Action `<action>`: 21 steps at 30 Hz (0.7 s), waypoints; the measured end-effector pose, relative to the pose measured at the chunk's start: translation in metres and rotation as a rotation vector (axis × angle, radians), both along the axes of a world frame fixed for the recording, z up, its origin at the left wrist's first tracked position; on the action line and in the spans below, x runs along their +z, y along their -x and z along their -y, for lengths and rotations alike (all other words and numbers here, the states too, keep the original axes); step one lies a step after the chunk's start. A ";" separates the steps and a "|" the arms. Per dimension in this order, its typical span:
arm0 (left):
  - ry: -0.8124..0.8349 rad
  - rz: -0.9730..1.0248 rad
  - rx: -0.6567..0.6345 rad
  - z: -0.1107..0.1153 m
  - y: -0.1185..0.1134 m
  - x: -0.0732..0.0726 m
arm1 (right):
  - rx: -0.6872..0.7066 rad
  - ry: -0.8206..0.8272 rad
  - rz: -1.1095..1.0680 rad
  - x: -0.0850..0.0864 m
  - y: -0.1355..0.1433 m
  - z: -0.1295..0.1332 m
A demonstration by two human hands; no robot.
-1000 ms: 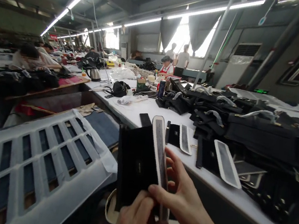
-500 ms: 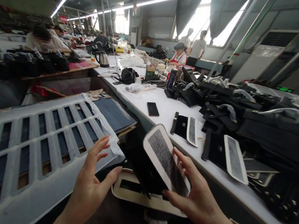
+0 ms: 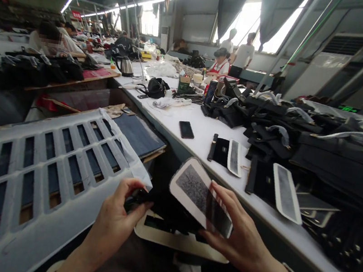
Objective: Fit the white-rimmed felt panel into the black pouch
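My right hand (image 3: 238,232) grips a black bag piece by its rounded end panel (image 3: 190,181), which has a cream border and a dark grey textured middle. Thumb and fingers press on the panel's right part. My left hand (image 3: 116,213) is closed, its fingertips and thumb around the far left edge of the same black piece; dark material shows between them. Much of the black part is lost in shadow. Below it, at my lap, lies a cream-edged rounded piece (image 3: 168,239), partly covered.
To the left is a white slotted tray (image 3: 25,162) over dark blue sheets. The white table (image 3: 170,118) bears a phone (image 3: 186,130), two black pieces with cream-bordered panels (image 3: 286,194) and a heap of black bags (image 3: 343,157). Co-workers sit and stand further back.
My left hand has gone from spread fingers to closed at the black piece's left edge. The panel in my right hand has tipped slightly lower.
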State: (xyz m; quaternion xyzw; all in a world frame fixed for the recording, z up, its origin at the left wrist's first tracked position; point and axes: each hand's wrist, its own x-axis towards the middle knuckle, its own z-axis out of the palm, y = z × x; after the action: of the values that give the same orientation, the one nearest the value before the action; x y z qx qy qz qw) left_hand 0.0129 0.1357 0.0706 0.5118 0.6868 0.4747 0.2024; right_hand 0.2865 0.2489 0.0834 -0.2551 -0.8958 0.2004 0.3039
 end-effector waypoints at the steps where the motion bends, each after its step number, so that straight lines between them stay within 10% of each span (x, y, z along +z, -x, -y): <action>1: 0.061 -0.031 -0.024 0.001 0.000 0.000 | 0.000 0.011 0.030 -0.003 -0.002 0.000; 11: 0.223 -0.130 -0.185 0.013 -0.001 -0.052 | -0.002 -0.147 0.494 -0.025 -0.008 0.004; 21: 0.175 0.772 0.140 0.031 0.002 -0.104 | 0.208 -0.026 0.683 -0.026 0.031 0.003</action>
State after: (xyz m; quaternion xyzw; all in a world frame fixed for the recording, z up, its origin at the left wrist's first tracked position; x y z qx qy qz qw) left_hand 0.0109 0.1045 -0.0336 0.2286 0.6312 0.5846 0.4556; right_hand 0.2557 0.2462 0.0574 -0.2110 -0.9693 0.1222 -0.0318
